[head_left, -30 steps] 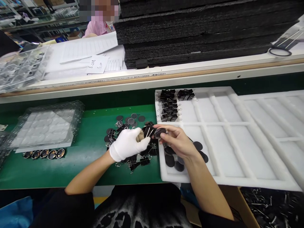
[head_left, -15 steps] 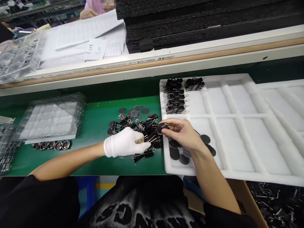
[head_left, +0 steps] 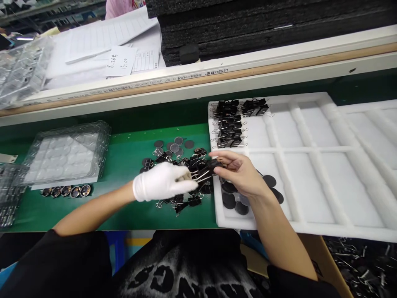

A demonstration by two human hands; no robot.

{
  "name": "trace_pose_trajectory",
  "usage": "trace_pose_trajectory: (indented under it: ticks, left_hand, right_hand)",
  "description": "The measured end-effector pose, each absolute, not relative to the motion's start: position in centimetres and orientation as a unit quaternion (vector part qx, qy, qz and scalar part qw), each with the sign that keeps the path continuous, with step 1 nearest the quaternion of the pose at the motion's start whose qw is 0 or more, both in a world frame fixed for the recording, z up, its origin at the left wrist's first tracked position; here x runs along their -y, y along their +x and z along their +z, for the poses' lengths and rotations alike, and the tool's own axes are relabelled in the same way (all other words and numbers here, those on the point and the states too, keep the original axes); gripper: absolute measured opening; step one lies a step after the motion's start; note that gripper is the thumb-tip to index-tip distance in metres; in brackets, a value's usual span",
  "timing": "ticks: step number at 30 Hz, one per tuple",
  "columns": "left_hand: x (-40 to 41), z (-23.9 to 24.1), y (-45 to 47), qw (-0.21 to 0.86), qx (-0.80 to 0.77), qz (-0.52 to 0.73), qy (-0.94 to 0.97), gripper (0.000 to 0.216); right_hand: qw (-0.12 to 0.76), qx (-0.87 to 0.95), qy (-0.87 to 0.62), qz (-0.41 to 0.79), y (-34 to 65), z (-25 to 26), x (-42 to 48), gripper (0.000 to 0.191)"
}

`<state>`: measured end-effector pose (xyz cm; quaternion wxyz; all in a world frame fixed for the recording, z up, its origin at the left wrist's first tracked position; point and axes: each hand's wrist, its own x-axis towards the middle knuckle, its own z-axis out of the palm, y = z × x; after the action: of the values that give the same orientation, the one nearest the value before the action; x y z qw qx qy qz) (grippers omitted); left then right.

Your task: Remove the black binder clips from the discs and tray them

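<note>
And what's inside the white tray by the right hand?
Black clips are packed at the far left of the white tray; dark discs lie at its near left. The right hand covers part of that near area, so anything beneath is hidden.

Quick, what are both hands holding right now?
Left hand: closed, holding a black binder clip.
Right hand: closed, holding a dark round piece.

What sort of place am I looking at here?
Probably a factory assembly line: a long green workbench, stacked clear plastic moulded trays, and a white compartmented foam tray holding black wire-handled binder clips lined up.
</note>
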<state>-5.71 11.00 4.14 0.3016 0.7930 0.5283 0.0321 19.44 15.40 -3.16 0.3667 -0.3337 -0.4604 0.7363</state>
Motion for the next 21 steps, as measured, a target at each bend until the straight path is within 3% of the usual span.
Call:
trace_pose_trajectory:
  ticks: [5,12,16,21]
  left_hand:
    - [-14.8,4.8,-10.7,0.040,-0.667,-0.007,0.744,0.050]
    - [-15.8,1.1,-11.8,0.068,-0.518,-0.149,0.840,0.041]
    - [-15.6,1.9,-12.0,0.073,-0.511,-0.025,0.856,0.040]
    - [-12.9,3.6,-8.7,0.069,-0.548,0.213,0.806,0.037]
  right_hand:
    - [0.488,0.222,-0.289,0.793,19.8,-3.3,-16.1,0.025]
    - [0.504,0.162,-0.271,0.804,19.2,-3.4,-16.2,0.031]
    - [0.451,0.208,-0.283,0.821,18.8,-3.2,-15.7,0.029]
    - [0.363,0.415,-0.271,0.789,18.0,-3.0,-14.3,0.027]
